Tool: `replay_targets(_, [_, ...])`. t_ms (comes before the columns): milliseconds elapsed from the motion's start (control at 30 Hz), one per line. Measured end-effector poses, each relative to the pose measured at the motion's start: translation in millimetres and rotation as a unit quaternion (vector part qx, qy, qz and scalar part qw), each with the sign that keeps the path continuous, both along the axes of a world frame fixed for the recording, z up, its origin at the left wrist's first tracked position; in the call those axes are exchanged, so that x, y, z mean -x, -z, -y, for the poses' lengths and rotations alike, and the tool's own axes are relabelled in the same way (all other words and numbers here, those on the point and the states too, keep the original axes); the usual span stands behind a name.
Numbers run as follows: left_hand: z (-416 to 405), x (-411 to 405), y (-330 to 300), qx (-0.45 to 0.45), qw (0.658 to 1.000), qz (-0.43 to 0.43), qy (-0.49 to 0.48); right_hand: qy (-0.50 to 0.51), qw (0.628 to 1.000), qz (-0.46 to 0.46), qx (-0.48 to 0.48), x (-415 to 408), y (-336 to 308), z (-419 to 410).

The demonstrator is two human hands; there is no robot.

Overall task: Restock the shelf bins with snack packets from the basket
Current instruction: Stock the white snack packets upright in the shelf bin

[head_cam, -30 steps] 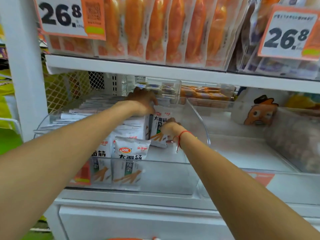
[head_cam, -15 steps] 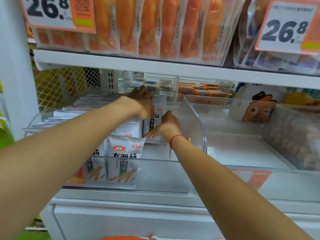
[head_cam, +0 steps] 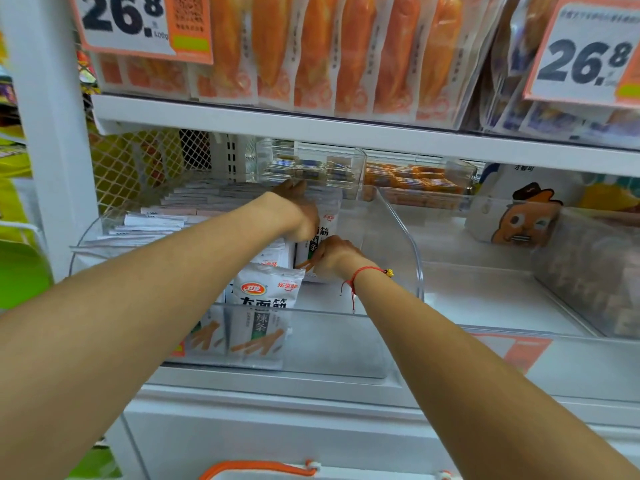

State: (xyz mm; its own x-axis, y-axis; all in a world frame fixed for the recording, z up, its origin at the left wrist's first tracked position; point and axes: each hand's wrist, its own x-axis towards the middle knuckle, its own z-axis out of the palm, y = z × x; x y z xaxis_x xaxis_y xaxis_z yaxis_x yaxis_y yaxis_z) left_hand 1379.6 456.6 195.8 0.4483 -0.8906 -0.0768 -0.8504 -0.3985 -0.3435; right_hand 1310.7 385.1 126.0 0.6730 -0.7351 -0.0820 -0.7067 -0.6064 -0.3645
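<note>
While both bare arms reach forward, the white metal shelf unit [head_cam: 242,121] fills the view, its upper board carrying a row of orange-printed clear bags [head_cam: 311,53] and two orange-edged price cards reading 26.8 [head_cam: 138,22]; below that board sits the large clear plastic shelf bin [head_cam: 398,230], with rounded front corners, resting on the lower shelf; rows of white snack packets [head_cam: 180,216] stand packed along its left part, and one front white packet with a red logo and green strip [head_cam: 263,306] leans against the bin's front wall; the bin's right part shows bare floor. Behind it stand smaller clear boxes [head_cam: 311,164] holding little wrapped items (too blurred to read). The left hand [head_cam: 294,213] lies over the top of an upright white packet with dark lettering [head_cam: 320,233] in the bin's middle, fingers curled onto it; the right hand [head_cam: 334,256], with a thin red string bracelet [head_cam: 363,271] at the wrist, pinches the same packet's lower edge. An orange rim of the basket [head_cam: 256,467] peeks in at the bottom edge.
</note>
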Motion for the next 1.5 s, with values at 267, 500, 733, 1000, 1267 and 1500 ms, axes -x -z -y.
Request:
replay_targets(267, [-15.7, 9.0, -15.0, 0.011, 0.997, -0.071, -0.006, -0.093, 0.988, -0.126, 0.004, 17.3, -10.2, -19.8])
replay_targets(500, [-66.0, 42.6, -30.5, 0.215, 0.964, -0.155, 0.033, -0.099, 0.992, -0.074, 0.011, 59.9, -40.1, -58.2])
replay_targets(733, [-123.0, 92.2, -10.9, 0.425, 0.854, -0.301, 0.019, -0.156, 0.976, 0.134, 0.071, 134.6, -59.7, -110.5])
replay_targets(1000, [-196.4, 150.1, 70.2, 0.463, 0.782, -0.417, -0.016, -0.137, 0.962, 0.236, -0.003, 221.2, -4.1, -146.0])
replay_targets(1267, [-250.3, 179.7, 201.8, 0.273, 0.827, -0.478, -0.113, -0.090, 0.976, 0.120, -0.159, 263.3, 109.4, -176.3])
replay_targets(1500, [-265.8, 193.3, 300.9, 0.059, 0.846, -0.488, -0.207, -0.066, 0.971, -0.022, -0.228, 294.0, 220.9, -201.9])
